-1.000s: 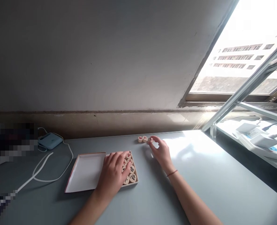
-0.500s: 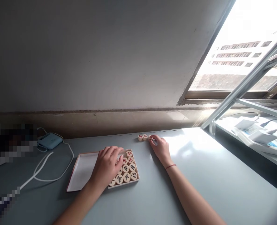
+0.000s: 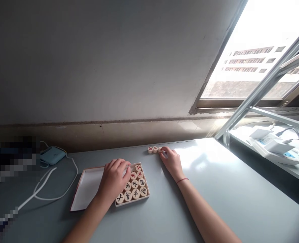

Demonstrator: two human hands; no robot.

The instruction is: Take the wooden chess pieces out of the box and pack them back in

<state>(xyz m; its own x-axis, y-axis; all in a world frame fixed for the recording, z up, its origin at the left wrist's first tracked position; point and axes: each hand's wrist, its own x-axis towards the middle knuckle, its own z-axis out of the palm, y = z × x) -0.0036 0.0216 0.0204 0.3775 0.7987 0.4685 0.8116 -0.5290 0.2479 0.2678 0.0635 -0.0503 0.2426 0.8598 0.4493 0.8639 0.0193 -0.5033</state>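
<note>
My right hand (image 3: pixel 173 163) has its thumb and finger closed on a Chinese chess piece (image 3: pixel 160 149) near the table's back edge. Touching or close beside it, to the left, stand two more red-marked pieces (image 3: pixel 152 149) in a short row. My left hand (image 3: pixel 114 177) hovers over the left part of a shallow box (image 3: pixel 149 194), its thumb apart from the fingers and nothing visible between them. Inside the box lie several round wooden pieces (image 3: pixel 135 193) with black or red characters. The hand hides some of the box's left and back area.
The white-lined box lid (image 3: pixel 85 189) lies open side up, left of the box. A blue power bank (image 3: pixel 52 156) and a white cable (image 3: pixel 63 194) are further left. At right, a metal frame (image 3: pixel 240 114) stands beside a white shelf with chargers (image 3: pixel 275 148).
My left hand has shifted slightly left and its thumb has pulled back, uncovering more pieces in the box. My right hand stays at the row; the whole view has shifted a little.
</note>
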